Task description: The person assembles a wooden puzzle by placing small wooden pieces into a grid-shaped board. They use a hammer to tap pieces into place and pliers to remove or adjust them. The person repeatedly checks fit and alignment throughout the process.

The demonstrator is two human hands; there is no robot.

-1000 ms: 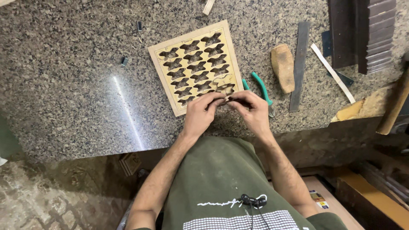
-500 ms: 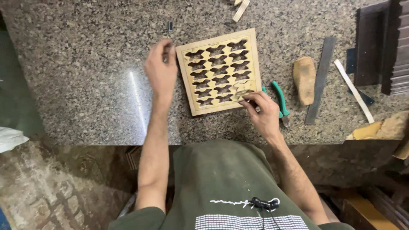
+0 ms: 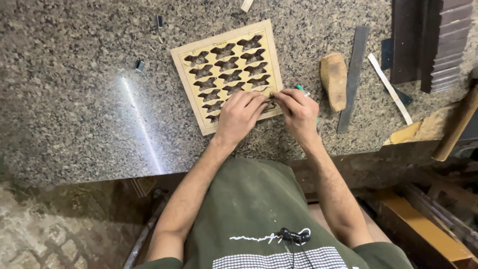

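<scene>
A pale wooden panel (image 3: 226, 60) with rows of dark wavy cutouts lies flat on the speckled granite counter (image 3: 74, 114). My left hand (image 3: 239, 117) and my right hand (image 3: 298, 112) meet at the panel's near right corner. The fingertips of both hands pinch a small dark piece (image 3: 270, 103) right over the panel's lowest row of cutouts. My hands cover that corner of the panel.
The tip of a green-handled tool (image 3: 301, 88) shows behind my right hand. Beyond it lie a tan wooden block (image 3: 333, 79), a dark flat metal bar (image 3: 352, 74) and a white strip (image 3: 389, 87). Dark wood slats (image 3: 428, 40) are stacked far right. A small dark clip (image 3: 139, 65) lies left of the panel.
My left hand has come back from the counter at the panel's far left corner to join my right hand at the near right corner. The view has shifted slightly.
</scene>
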